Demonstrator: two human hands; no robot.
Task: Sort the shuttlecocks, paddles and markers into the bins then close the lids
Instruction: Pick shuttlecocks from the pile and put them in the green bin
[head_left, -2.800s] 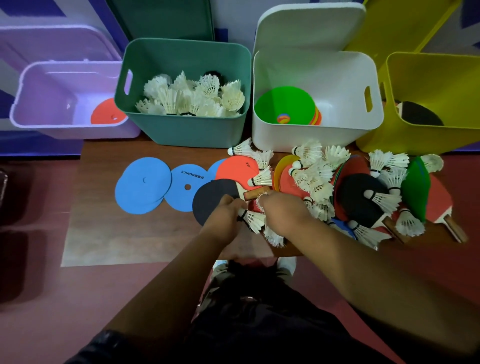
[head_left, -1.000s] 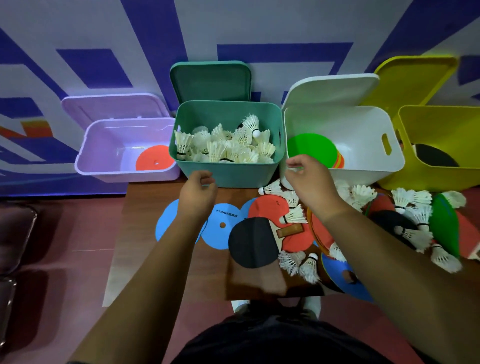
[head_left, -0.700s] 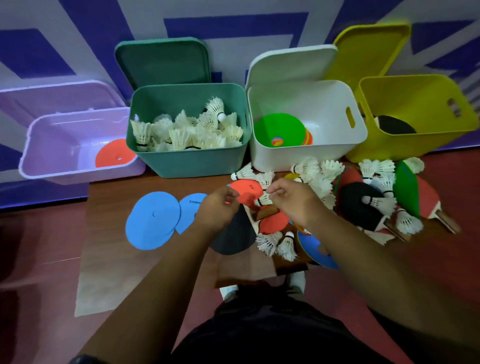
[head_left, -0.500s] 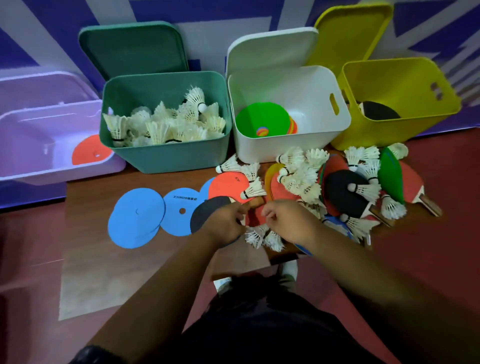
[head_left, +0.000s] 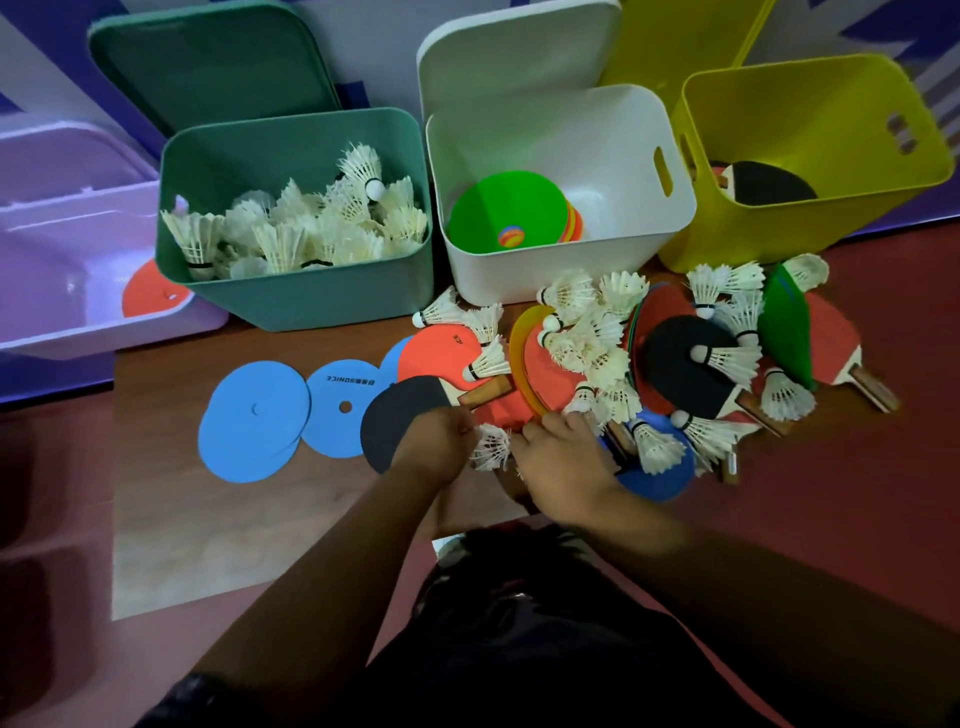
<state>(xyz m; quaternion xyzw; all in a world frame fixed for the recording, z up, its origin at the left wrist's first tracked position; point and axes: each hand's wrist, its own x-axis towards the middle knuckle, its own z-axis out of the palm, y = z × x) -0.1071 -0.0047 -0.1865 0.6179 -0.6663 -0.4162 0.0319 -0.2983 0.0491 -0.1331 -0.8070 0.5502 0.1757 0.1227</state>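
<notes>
A low wooden table (head_left: 208, 509) carries a pile of white shuttlecocks (head_left: 592, 338), flat markers and paddles. My left hand (head_left: 436, 441) and my right hand (head_left: 561, 457) sit close together at the pile's near edge. Between them lies a shuttlecock (head_left: 491, 447); my left hand's curled fingers pinch its left side. My right hand curls over a second shuttlecock, of which only feather tips show. A black paddle (head_left: 400, 421) lies partly under my left hand. Behind stand an open green bin (head_left: 311, 301) full of shuttlecocks, a white bin (head_left: 571, 270) with green markers (head_left: 504, 213) and a yellow bin (head_left: 779, 234) holding a paddle (head_left: 769, 182).
A purple bin (head_left: 78, 322) at far left holds one orange marker (head_left: 150, 291). Two blue markers (head_left: 254, 421) lie flat left of my hands. Another black paddle (head_left: 685, 364), a red paddle (head_left: 831, 338) and a green marker (head_left: 784, 332) lie at right. All lids lean open against the wall.
Both hands came back from the green bin to the near edge of the pile and closed in on the two shuttlecocks lying there. The view tilted down.
</notes>
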